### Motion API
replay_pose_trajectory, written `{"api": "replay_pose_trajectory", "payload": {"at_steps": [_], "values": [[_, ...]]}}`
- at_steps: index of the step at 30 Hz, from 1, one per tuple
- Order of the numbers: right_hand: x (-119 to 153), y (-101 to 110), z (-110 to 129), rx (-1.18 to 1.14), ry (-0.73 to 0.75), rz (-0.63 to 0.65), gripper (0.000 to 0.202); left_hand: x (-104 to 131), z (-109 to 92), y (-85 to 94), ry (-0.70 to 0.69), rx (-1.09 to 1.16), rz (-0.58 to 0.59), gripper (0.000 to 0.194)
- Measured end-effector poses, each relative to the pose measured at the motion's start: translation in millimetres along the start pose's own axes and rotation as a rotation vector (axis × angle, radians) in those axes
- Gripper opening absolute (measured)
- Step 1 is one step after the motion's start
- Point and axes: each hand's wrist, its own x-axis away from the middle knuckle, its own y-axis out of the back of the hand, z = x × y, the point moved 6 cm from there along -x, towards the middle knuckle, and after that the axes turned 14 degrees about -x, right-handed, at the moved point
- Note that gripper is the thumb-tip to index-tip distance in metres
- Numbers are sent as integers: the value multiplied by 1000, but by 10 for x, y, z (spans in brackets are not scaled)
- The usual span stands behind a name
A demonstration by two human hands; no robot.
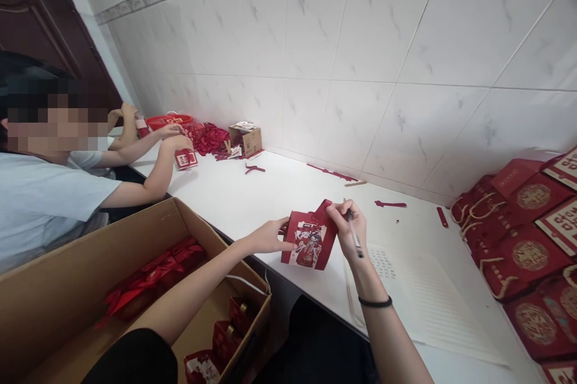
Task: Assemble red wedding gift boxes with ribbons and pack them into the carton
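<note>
Between my hands is a small red gift box (309,243) with a printed picture of figures on its front, held above the table's near edge. My left hand (270,237) grips the box by its left side, thumb on the front. My right hand (349,225) pinches the red strap (323,208) at the top of the box, and a pen (354,234) is also tucked in its fingers. Below my right wrist lies an open notebook (424,294) with handwriting on its left page.
An open cardboard box (180,216) holding red ribboned boxes (153,279) stands at left. Red gift bags (518,252) are piled at right. Red strips (390,204) lie along the wall (338,119). A co-worker (54,179) handles another red box (186,159).
</note>
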Motion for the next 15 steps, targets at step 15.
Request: {"api": "replay_pose_trajectory", "payload": {"at_steps": [15], "values": [[644,31,-269,418,-146,279,30,1177,-48,354,443,1177,-413,46]]}}
